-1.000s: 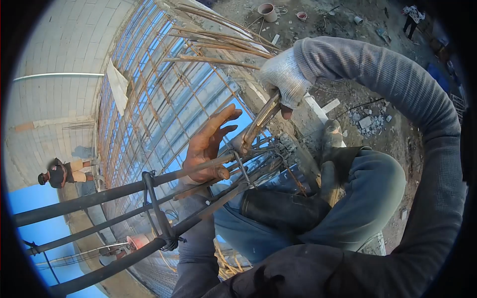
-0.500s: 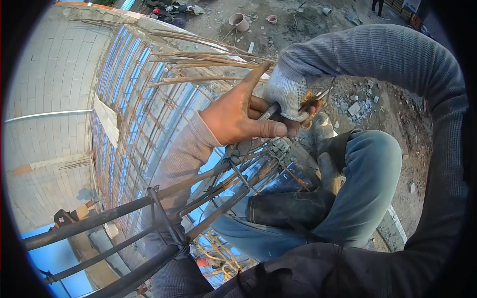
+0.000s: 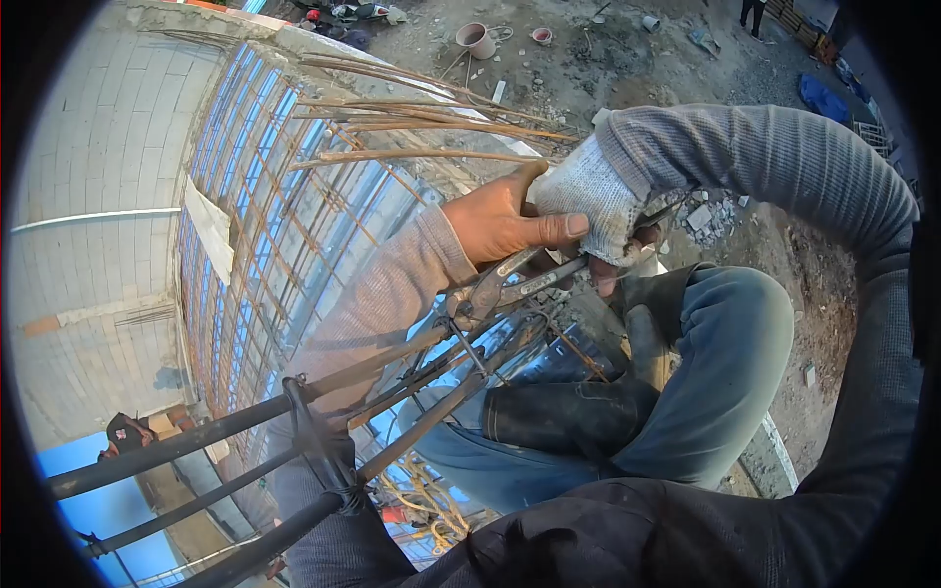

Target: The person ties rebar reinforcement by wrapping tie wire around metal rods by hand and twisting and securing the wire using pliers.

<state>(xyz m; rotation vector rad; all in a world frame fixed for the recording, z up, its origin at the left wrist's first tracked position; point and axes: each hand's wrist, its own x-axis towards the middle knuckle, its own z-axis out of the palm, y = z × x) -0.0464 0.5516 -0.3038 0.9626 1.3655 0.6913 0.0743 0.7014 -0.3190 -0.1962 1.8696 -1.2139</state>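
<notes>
A pair of metal pincers [image 3: 478, 298] has its jaws at a wire-tied crossing on the steel rebar cage [image 3: 397, 365]. Its handles spread towards my hands. My right hand [image 3: 593, 201], in a white knit glove with bare fingertips, is closed around the handle ends. Thin dark ends, perhaps tie wire [image 3: 668, 210], stick out beyond it. My bare left hand [image 3: 505, 223] is closed by the upper handle, its thumb lying against the glove; its other fingers are mostly hidden. A stirrup [image 3: 316, 431] bound with wire crosses the bars nearer to me.
Long rusty bars [image 3: 421, 122] jut out beyond my hands. A rebar grid [image 3: 265, 167] stands beside a block wall [image 3: 108, 147]. My bent legs in jeans [image 3: 725, 333] are at the right. Another person [image 3: 125, 433] is below left; a bucket [image 3: 475, 39] stands on the ground.
My right forearm has dropped and my gloved hand has turned. Both hands have shifted slightly right, my left thumb now against the glove. More of the pincers' head and handles shows.
</notes>
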